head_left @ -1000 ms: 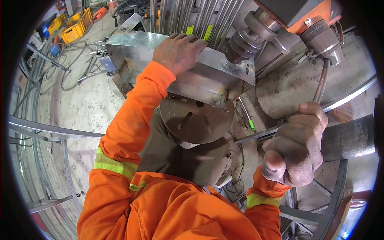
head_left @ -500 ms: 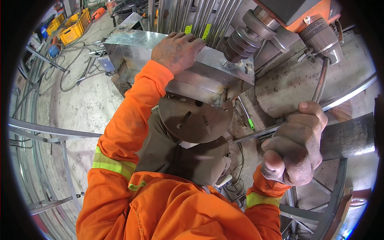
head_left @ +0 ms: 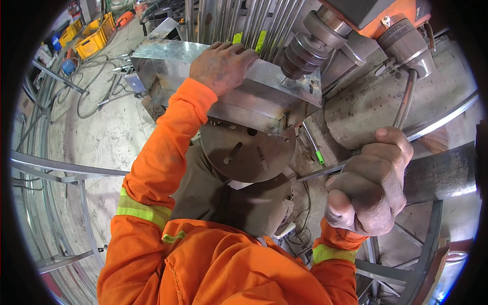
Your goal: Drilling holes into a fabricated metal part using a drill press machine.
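My left hand [head_left: 221, 68] is closed over the top edge of a bare sheet-metal box [head_left: 249, 99], fingers hooked over the far side. The box rests on the round slotted table [head_left: 236, 155] of a drill press. At the box's right end, the drill chuck [head_left: 304, 55] stands over the top face, its thin bit touching or nearly touching the metal. My right hand [head_left: 373, 180] is wrapped round the feed lever [head_left: 405, 104], which runs up to the graduated hub [head_left: 404, 46] on the orange press head [head_left: 396, 23]. The lever's lower end is hidden inside my fist.
Shiny metal tubes [head_left: 259, 25] stand behind the box. Yellow crates [head_left: 96, 35], cables and tools lie on the floor at far left. A green-handled tool [head_left: 319, 156] is right of the table. Metal frames [head_left: 71, 168] flank both sides; a large dark pipe [head_left: 442, 173] lies at right.
My right hand and the lever have shifted slightly left. The box, the chuck and my left hand also appear a little further left in view; both grips are unchanged.
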Demonstrator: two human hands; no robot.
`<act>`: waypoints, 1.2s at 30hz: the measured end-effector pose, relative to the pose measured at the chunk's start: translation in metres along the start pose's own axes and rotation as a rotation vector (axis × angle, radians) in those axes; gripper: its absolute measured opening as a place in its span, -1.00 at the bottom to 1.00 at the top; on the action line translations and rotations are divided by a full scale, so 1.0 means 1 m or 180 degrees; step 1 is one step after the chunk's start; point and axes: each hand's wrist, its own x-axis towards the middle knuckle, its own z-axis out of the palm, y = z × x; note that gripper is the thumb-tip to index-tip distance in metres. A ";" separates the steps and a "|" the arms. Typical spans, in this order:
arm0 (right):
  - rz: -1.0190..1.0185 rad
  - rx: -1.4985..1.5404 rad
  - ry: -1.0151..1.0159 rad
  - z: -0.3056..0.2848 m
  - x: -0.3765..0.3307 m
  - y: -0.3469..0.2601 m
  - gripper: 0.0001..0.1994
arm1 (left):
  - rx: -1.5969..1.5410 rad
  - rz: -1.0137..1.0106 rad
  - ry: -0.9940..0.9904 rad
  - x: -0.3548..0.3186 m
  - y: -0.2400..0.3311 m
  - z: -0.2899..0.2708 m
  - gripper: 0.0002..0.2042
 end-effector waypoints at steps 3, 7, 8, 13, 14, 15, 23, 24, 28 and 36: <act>-0.0012 -0.0010 0.0039 0.001 -0.001 0.001 -0.52 | -0.0036 0.0032 0.0029 0.000 -0.001 0.000 -0.74; -0.0058 -0.0022 0.0065 0.002 -0.003 0.004 -0.53 | -0.0020 0.0050 0.0084 0.001 0.000 0.001 -0.72; -0.0058 -0.0019 0.0068 0.002 -0.003 0.004 -0.53 | -0.0020 0.0025 0.0107 0.001 0.000 0.000 -0.71; -0.0093 -0.0043 0.0039 0.002 -0.005 0.005 -0.61 | 0.0018 0.0083 0.0115 0.000 0.000 0.000 -0.72; -0.0091 -0.0044 0.0041 0.001 -0.005 0.004 -0.61 | 0.0026 0.0115 0.0123 0.000 -0.001 0.000 -0.73; -0.0079 -0.0052 0.0028 0.001 -0.005 0.004 -0.62 | 0.0028 0.0116 0.0121 0.000 0.000 0.000 -0.73; -0.0096 -0.0063 0.0034 0.002 -0.007 0.005 -0.64 | -0.0028 0.0031 0.0114 0.000 0.001 0.000 -0.75; -0.0070 -0.0065 0.0034 0.003 -0.007 0.004 -0.64 | -0.0027 0.0030 0.0115 0.000 0.001 0.001 -0.75; -0.0025 -0.0058 0.0032 0.003 -0.007 0.004 -0.65 | -0.0024 0.0069 0.0163 0.001 -0.002 0.003 -0.76; 0.0031 -0.0078 -0.0050 0.001 -0.009 0.002 -0.64 | -0.0007 0.0131 0.0277 0.000 -0.002 0.004 -0.77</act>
